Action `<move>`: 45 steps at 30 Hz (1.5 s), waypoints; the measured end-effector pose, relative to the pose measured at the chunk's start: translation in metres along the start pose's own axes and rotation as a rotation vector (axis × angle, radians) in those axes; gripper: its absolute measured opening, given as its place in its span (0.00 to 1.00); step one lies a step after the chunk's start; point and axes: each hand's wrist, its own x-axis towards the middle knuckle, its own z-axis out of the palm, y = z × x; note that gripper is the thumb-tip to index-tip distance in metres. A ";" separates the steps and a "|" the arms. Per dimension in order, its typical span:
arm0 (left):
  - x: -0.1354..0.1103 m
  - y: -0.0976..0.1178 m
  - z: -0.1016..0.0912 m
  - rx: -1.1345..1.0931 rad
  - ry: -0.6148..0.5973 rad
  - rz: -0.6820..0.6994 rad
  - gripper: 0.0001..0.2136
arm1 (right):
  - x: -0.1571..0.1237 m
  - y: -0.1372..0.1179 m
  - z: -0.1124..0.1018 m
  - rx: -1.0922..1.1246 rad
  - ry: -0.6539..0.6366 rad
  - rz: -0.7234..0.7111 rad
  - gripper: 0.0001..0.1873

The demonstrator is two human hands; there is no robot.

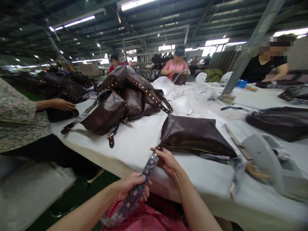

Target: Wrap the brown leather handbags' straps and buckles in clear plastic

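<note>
A dark brown leather bag [192, 133] lies flat on the white-covered table in front of me, its zip edge facing my side. From its left end a studded strap [146, 173], wrapped in clear plastic, runs down towards my lap. My left hand [134, 186] is closed around the middle of this strap. Up near the bag, my right hand [166, 160] pinches the strap's upper end between thumb and fingers. Another plastic-wrapped strap end [237, 176] hangs from the bag's right corner over the table.
Several brown studded bags [132, 96] are heaped at left centre. A co-worker's hand [64, 105] rests on a bag at the left. A grey tape dispenser [276, 163] stands at right, near a metal post [252, 48]. Clear plastic bags [187, 96] lie behind; other people work farther back.
</note>
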 end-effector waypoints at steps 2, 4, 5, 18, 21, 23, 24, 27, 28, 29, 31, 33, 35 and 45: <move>0.005 0.001 0.005 -0.032 0.030 0.011 0.24 | 0.000 -0.003 -0.001 -0.005 0.010 0.028 0.21; 0.003 0.004 0.006 -0.069 0.034 -0.007 0.22 | 0.001 -0.008 -0.002 0.045 0.017 0.092 0.19; 0.000 0.005 0.005 -0.096 0.039 -0.017 0.21 | 0.003 -0.011 -0.002 0.096 0.028 0.133 0.19; -0.003 0.013 -0.014 -0.223 0.072 -0.041 0.16 | 0.030 -0.015 -0.003 0.205 0.201 0.108 0.13; -0.001 0.020 -0.020 -0.182 0.023 -0.038 0.18 | 0.028 -0.014 -0.008 0.215 0.175 0.093 0.12; -0.001 0.025 -0.022 -0.146 -0.002 -0.047 0.19 | 0.026 -0.013 -0.010 0.231 0.145 0.080 0.12; -0.001 0.027 -0.022 -0.128 -0.012 -0.055 0.20 | 0.026 -0.013 -0.010 0.236 0.128 0.077 0.12; 0.002 0.031 -0.020 -0.104 -0.029 -0.083 0.20 | 0.024 -0.011 -0.012 0.237 0.098 0.073 0.11; 0.004 0.033 -0.019 -0.108 -0.028 -0.086 0.20 | 0.024 -0.011 -0.012 0.238 0.097 0.073 0.12; 0.007 0.034 -0.018 -0.113 -0.024 -0.085 0.20 | 0.023 -0.010 -0.012 0.243 0.097 0.073 0.12; 0.012 0.039 -0.016 -0.117 -0.021 -0.080 0.20 | 0.022 -0.010 -0.012 0.251 0.092 0.071 0.11; 0.016 0.045 -0.014 -0.111 -0.018 -0.097 0.19 | 0.021 -0.011 -0.012 0.248 0.081 0.067 0.11; 0.017 0.051 -0.013 -0.095 0.002 -0.140 0.19 | 0.020 -0.011 -0.012 0.244 0.078 0.049 0.11; 0.023 0.064 -0.014 -0.073 0.061 -0.229 0.20 | 0.009 -0.009 -0.012 0.193 -0.035 0.023 0.16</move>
